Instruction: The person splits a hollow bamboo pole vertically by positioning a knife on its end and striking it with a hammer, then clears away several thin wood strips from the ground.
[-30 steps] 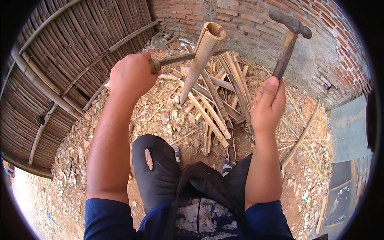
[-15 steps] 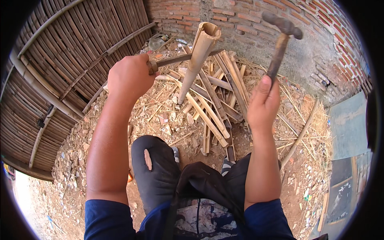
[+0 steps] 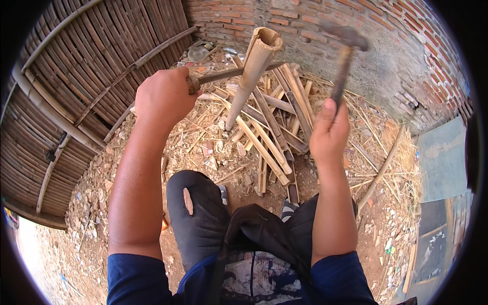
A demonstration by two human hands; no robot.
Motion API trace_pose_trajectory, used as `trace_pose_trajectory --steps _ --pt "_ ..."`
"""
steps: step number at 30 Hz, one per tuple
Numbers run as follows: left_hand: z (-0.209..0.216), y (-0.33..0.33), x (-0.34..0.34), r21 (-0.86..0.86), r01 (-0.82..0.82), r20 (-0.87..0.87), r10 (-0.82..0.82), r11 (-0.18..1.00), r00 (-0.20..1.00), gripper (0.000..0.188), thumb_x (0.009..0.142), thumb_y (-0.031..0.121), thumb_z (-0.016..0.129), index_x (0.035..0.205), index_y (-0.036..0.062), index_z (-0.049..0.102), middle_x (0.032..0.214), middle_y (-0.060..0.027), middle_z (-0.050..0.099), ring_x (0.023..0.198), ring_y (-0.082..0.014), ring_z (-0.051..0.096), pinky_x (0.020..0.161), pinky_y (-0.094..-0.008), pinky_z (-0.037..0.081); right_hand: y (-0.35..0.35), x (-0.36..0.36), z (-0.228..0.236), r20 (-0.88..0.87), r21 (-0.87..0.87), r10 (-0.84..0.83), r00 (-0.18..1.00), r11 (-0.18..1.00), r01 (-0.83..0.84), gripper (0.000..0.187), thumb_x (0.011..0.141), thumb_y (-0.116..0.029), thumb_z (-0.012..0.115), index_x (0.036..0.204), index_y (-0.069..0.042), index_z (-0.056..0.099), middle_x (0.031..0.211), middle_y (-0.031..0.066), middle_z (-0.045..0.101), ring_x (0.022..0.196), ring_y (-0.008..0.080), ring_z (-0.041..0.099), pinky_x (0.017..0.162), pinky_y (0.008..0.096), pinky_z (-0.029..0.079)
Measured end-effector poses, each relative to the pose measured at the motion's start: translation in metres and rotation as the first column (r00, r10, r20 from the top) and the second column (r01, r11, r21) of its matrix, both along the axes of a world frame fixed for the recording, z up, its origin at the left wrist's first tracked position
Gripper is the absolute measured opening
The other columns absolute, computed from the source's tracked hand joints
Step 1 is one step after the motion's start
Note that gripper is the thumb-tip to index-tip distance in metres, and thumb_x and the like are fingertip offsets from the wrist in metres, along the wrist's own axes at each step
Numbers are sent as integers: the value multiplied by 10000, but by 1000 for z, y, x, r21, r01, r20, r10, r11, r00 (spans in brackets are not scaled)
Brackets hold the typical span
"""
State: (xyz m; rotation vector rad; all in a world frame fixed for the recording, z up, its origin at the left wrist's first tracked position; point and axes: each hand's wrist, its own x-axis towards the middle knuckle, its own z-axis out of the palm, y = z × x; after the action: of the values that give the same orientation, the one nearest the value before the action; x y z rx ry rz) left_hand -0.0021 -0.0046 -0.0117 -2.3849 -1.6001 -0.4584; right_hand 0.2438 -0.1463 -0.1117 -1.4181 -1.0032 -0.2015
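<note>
A bamboo screen (image 3: 76, 86) filled ten o'clock, split slats (image 3: 269, 142) lay heaped at centre, a bamboo tube (image 3: 252, 71) stood tilted at twelve, the left hand (image 3: 163, 96) clamped a blade's handle (image 3: 223, 74) against it, and the right hand (image 3: 329, 133) gripped a raised hammer (image 3: 341, 66).

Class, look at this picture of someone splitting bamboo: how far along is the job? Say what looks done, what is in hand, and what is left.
Done: a pile of split strips lies on the ground. In hand: the left hand holds a blade against an upright bamboo tube, and the right hand holds a hammer raised above it. Left: the tube looks whole, so it is not yet split.
</note>
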Motion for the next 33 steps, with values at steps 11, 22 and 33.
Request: trace_pose_trajectory --steps 11,22,33 --pt "1 3 -12 4 -14 2 14 1000 1000 356 845 437 793 979 118 704 856 -93 726 891 -319 710 777 -468 554 -11 -6 23 -267 -58 180 947 978 -202 455 1095 -454 480 1021 -15 580 671 54 529 609 158 509 588 354 432" --pt "3 8 -19 -10 -37 4 37 999 999 354 853 447 789 994 133 709 865 -85 731 880 -317 716 760 -465 559 3 5 4 -136 -405 113 984 900 -160 513 1080 -500 482 1022 -15 636 686 105 587 637 235 583 619 393 459" --pt "6 9 -19 -38 -66 14 67 997 998 357 857 450 788 1001 133 708 871 -87 731 900 -305 716 774 -461 560 25 13 -28 -18 -504 74 997 861 -73 503 1091 -455 468 963 15 592 693 153 590 635 298 583 632 439 472"
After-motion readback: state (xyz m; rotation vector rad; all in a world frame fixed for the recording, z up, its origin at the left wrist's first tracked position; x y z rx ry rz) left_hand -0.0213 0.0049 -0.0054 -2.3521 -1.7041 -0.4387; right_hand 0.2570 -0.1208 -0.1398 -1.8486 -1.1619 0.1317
